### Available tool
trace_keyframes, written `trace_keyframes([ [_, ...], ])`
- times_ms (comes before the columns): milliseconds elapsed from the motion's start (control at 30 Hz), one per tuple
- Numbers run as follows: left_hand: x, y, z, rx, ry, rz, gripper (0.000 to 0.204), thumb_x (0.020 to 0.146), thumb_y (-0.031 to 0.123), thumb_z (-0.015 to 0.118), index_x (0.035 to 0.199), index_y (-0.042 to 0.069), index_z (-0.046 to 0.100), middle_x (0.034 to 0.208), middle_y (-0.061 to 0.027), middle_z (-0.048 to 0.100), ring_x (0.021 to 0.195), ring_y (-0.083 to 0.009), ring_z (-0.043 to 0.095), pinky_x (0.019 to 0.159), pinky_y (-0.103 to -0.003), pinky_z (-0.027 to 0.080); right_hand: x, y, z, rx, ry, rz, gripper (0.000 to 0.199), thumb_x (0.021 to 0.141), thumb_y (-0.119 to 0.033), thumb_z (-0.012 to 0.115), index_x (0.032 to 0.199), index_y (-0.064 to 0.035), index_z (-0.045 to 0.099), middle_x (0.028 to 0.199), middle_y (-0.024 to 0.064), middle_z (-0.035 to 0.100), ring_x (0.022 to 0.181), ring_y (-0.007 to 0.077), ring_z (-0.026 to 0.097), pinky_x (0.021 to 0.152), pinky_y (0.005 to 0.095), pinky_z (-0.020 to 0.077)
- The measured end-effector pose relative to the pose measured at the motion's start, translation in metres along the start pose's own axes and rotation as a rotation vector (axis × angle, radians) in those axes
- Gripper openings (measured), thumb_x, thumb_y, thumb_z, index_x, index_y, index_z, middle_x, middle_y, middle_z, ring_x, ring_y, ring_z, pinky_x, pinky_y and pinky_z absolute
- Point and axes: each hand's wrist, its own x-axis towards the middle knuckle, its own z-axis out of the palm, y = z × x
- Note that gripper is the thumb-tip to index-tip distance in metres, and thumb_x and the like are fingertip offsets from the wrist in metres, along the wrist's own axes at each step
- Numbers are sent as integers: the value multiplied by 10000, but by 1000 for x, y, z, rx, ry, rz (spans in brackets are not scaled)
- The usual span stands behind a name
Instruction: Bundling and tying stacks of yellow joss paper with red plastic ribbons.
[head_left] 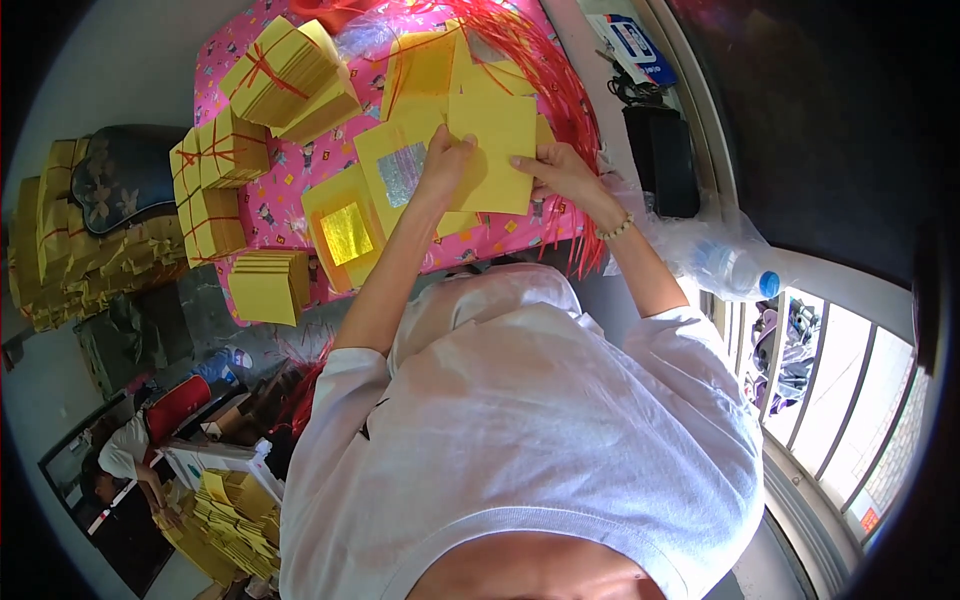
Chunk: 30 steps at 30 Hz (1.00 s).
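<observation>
Left hand: the left hand (445, 165) is closed on the left edge of a yellow paper sheet (500, 185), thumb on top.
Right hand: the right hand (565, 175) pinches the right edge of the same sheet, thumb over the face; a beaded bracelet (615, 228) circles the wrist.
Held sheet: roughly upright rectangle, plain face up, over the near part of the table; one layer or several, cannot tell.
Foil papers: silver foil patch (402, 175) on a yellow sheet just left of the held one; gold foil patch (347, 233) on another, nearer the body.
Tied bundles: yellow paper bundle (265, 80) bound with red strip, far left; more below it.
Loose stack: untied yellow stack (265, 290) at the near left corner.
Red strips: long loose red strips (575, 120) trail down the table's right side.
Cover: pink patterned tablecloth (285, 180) under the papers.
Right sill: clear bottle (735, 272), blue cap, beside a black case (675, 165).
</observation>
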Motion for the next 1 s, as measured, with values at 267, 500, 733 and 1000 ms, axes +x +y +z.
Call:
trace_keyframes([
  [267,7,-16,-9,-18,9,-46,248,915,65,509,1161,29,511,1080,-73,594,964,-165,586,818,-306,487,-8,12,4,4,-32,14,296,878,-281,644,996,-10,658,792,16,660,662,75,626,572,210,522],
  [500,-1,-9,-8,-79,26,-46,248,916,61,512,1161,23,510,1085,-79,595,967,-167,586,822,-307,484,-27,16,18,6,18,1,303,882,-268,644,1021,1,654,877,58,675,732,105,649,645,233,554],
  [733,-6,-7,-2,-128,90,8,230,914,69,518,1140,24,506,1083,-67,590,971,-163,579,817,-303,477,-35,28,17,96,-15,33,312,891,-282,631,1070,-26,636,930,39,674,755,115,649,666,239,548],
  [1000,-5,-37,-11,285,-90,80,562,886,164,563,1331,-96,338,1277,-157,494,1094,-183,503,909,-262,405,-11,20,-11,162,127,-33,277,882,-298,642,1010,-52,633,863,27,669,733,89,640,600,215,517],
])
